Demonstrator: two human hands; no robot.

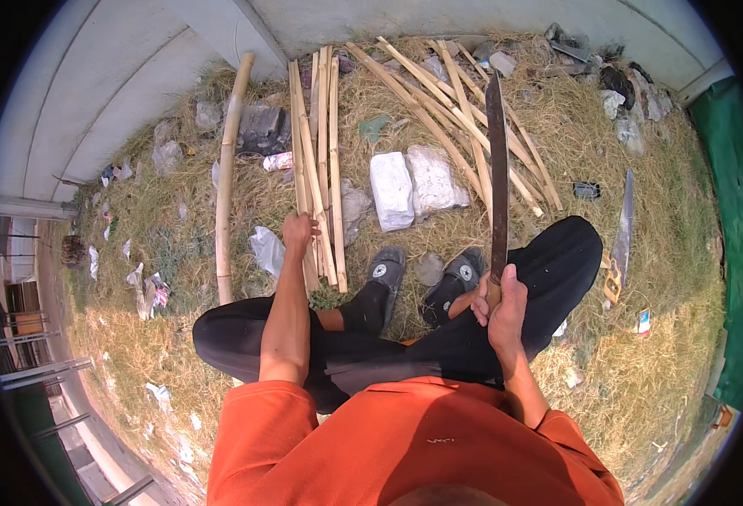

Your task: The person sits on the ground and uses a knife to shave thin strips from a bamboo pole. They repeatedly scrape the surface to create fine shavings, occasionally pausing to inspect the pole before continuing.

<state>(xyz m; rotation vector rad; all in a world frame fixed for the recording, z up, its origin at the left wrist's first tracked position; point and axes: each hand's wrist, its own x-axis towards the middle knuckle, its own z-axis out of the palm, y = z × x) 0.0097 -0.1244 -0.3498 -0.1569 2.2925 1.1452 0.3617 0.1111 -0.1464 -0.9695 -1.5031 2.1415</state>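
Both hands reach out ahead of the seated person: the left hand (300, 229) is at the lower part of the left group of split bamboo strips (334, 169), its fingers curled over them, though I cannot tell whether it grips one; the right hand (504, 308) is wrapped around the handle of a long knife (498, 160), whose dark blade points away from the body.

From the left, a whole bamboo pole (230, 160) lies on the dry grass, apart from the left hand and to its left. Next come a crumpled clear plastic bag (267, 250) just beside the left wrist, a black block (263, 129) farther off, and then the strips under the left hand, stretching away from it. Between the two hands, beyond the dark sandals (386, 278), sit a white block (391, 191) and a pale, rough block (436, 180) side by side. A second group of strips (405, 93) fans out beyond the right hand, partly behind the blade. Farther right, a handsaw (624, 215) lies on the grass, well apart from the right hand.
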